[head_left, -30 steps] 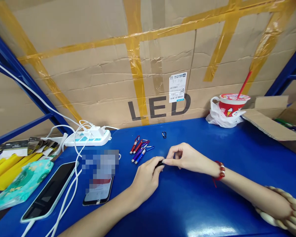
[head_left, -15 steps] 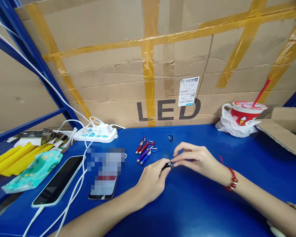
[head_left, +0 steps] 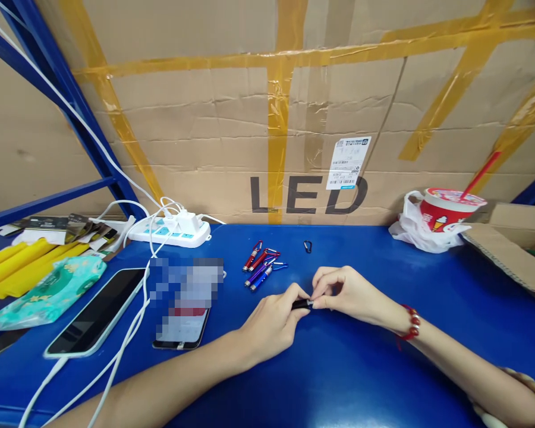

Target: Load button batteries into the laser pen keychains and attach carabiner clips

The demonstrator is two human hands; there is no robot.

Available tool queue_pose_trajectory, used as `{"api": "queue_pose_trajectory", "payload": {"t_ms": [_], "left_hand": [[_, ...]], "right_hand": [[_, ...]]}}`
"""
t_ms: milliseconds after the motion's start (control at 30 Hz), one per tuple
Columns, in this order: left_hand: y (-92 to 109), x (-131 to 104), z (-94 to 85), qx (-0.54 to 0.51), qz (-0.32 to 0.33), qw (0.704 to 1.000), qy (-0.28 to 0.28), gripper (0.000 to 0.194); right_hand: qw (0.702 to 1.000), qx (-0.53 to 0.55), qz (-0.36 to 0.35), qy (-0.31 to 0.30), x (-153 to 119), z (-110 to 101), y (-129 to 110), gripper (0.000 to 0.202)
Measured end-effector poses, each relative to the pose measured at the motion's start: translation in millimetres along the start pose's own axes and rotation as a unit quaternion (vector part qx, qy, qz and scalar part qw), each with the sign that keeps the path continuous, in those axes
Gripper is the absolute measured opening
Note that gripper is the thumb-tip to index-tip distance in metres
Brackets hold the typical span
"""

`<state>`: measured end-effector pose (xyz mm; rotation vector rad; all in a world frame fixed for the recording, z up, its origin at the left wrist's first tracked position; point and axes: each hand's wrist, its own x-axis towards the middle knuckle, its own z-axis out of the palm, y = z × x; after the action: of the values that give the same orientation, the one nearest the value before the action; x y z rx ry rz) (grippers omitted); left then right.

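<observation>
Between thumb and fingers, my left hand (head_left: 274, 324) holds a small black cylinder (head_left: 300, 304), which points to the right. My right hand (head_left: 350, 294) pinches at the silvery right end of that cylinder, its fingertips touching it; whether it holds a separate small part is hidden. Beyond my left hand, several small penlights with carabiner clips lie in a group: red ones (head_left: 252, 257), a purple one (head_left: 257, 274) and a blue one (head_left: 262, 278). A loose black carabiner (head_left: 308, 246) lies apart, behind my hands.
Two phones (head_left: 98, 312) (head_left: 182, 327), white cables and a power strip (head_left: 191, 235) are on the left of the blue table (head_left: 339, 380). Yellow items (head_left: 31, 267) and a green packet (head_left: 49, 291) lie far left. A red cup (head_left: 446, 211) and open carton (head_left: 508, 249) stand right.
My right fingers have curled in and closed on the end of the black cylinder. More of the cylinder's side shows now. The camera view has shifted slightly.
</observation>
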<state>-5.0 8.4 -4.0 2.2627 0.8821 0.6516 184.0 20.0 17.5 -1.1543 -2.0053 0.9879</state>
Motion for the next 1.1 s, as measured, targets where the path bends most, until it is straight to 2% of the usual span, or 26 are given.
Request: {"api": "queue_pose_trajectory", "payload": {"t_ms": [100,200,333,433,633,700,800,933,1100], "left_hand": [[-3,0,0.8,0.001,-0.004,1.0,0.003,0.013],[-5,0,2.5,0.007,0.001,1.0,0.016,0.011],[-6,0,4.8,0.023,0.015,0.999,0.032,0.011],[-6,1,5.3,0.019,0.01,0.999,0.035,0.013],[-3,6,3.6,-0.008,-0.008,0.998,0.061,0.013],[-2,7,2.8,-0.012,-0.004,0.998,0.064,0.013],[-2,8,2.2,-0.018,0.002,0.997,0.069,0.014],[-2,8,2.8,-0.019,0.001,0.998,0.066,0.013],[0,6,3.4,-0.006,0.001,0.999,0.05,0.012]], "right_hand": [[0.997,0.059,0.046,-0.001,-3,5,-1,0.026],[0.984,0.126,0.124,-0.004,-5,8,-4,0.029],[0.972,0.144,0.185,0.014,-5,10,-11,0.024],[0.969,0.146,0.2,0.013,-4,8,-12,0.022],[0.985,0.121,0.122,0.02,-3,4,-2,0.026],[0.992,0.082,0.089,0.023,-2,3,1,0.028],[0.998,-0.008,0.003,0.063,-2,1,3,0.025],[0.983,-0.105,-0.12,0.096,-3,-3,5,0.021],[0.956,-0.201,-0.191,0.093,-8,-7,4,0.021]]}}
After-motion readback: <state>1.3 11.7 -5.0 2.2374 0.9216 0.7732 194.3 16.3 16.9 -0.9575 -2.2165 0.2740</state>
